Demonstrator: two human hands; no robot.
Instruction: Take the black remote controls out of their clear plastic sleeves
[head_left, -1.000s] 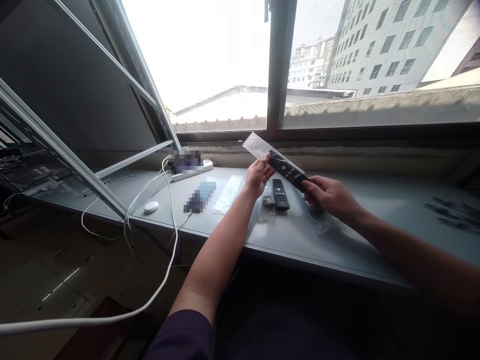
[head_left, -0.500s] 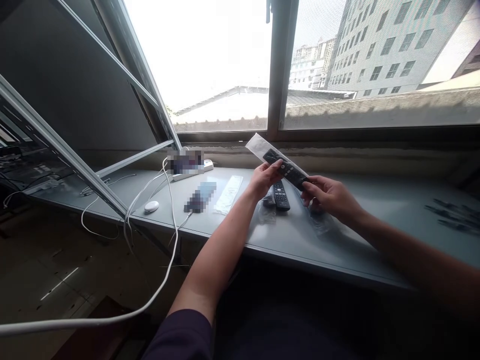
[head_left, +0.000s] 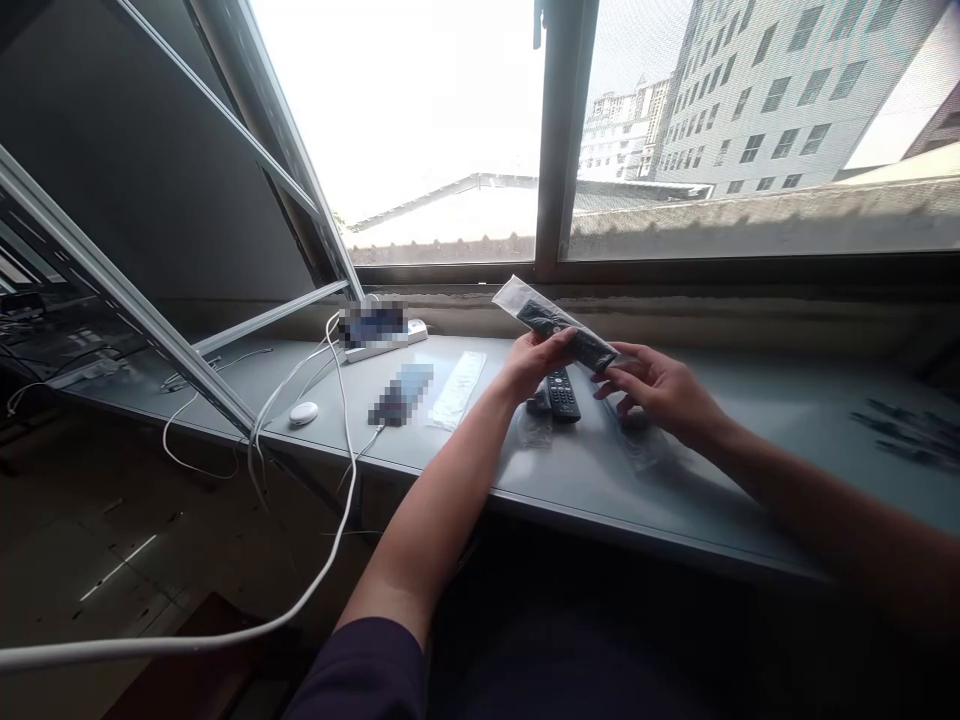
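A black remote control in a clear plastic sleeve (head_left: 559, 324) is held above the grey table (head_left: 720, 470), tilted up to the left. My left hand (head_left: 534, 362) grips its middle from below. My right hand (head_left: 656, 388) pinches its lower right end with the fingertips. Under the hands a second black remote (head_left: 561, 393) lies bare on the table, with crumpled clear plastic bags (head_left: 534, 425) beside it.
An empty clear sleeve (head_left: 458, 387) lies left of the hands. Further left are a blurred dark item (head_left: 401, 393), a white round device (head_left: 303, 412), a white power strip (head_left: 382, 345) and white cables (head_left: 330, 470). Slanted metal frame bars (head_left: 127, 300) stand at the left; a window is behind.
The sleeved remote has tipped flatter and turned edge-on. My left hand has slid from the sleeve's upper end toward its middle. My right hand stays at the lower end.
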